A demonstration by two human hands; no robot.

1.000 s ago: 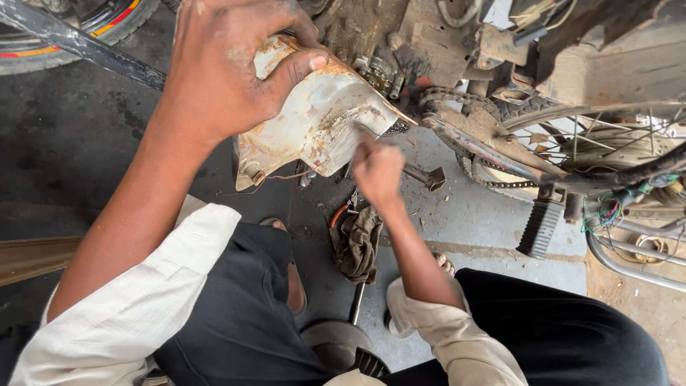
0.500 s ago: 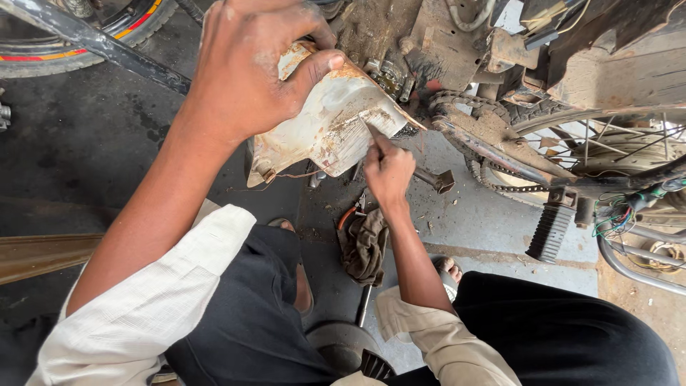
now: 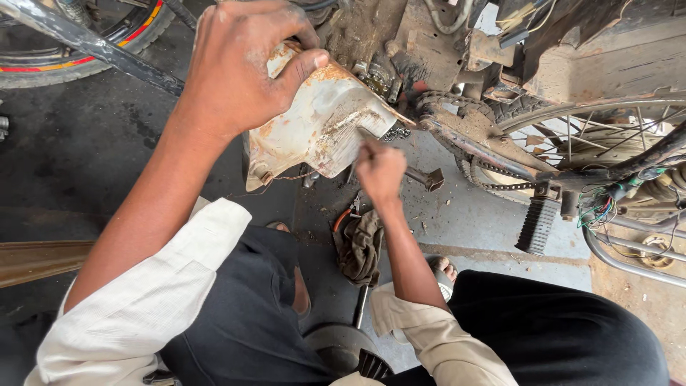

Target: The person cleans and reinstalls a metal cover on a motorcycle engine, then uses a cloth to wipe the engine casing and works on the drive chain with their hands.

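My left hand grips the top of a rusty, whitish metal cover and holds it against the side of a motorcycle engine. My right hand is below the cover's right lower edge, fingers closed around a thin tool whose tip touches the cover; the tool is mostly hidden by the fingers. Both sleeves are rolled up, and my knees in dark trousers fill the lower part of the view.
A drive chain and spoked rear wheel lie to the right, with a black ribbed footpeg and loose coloured wires. A dirty rag and tools lie on the concrete floor. A tyre is at upper left.
The view has drifted slightly; my right hand has stayed at the cover's lower edge with small working motions. My left hand keeps its grip on the cover.
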